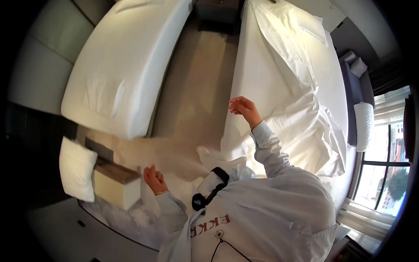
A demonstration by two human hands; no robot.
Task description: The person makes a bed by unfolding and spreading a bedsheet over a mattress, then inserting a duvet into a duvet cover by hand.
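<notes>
My left hand (155,179) is curled into a loose fist, with nothing visible in it. It hangs in the air near a box-like bench (114,192) with a brown top. My right hand (245,110) is raised beside the near left edge of the right-hand bed (253,56). Its fingers are loosely bent and a little apart, and they hold nothing. A rumpled white sheet (301,111) lies bunched in diagonal folds across that bed. Neither hand appears to touch the bedding.
A second bed (126,52) with a smooth white sheet stands on the left, with carpet (196,74) between the beds. A white pillow (78,170) leans by the bench. A dark sofa (353,96) with a pillow (358,67) and a white roll (364,126) lines the window side.
</notes>
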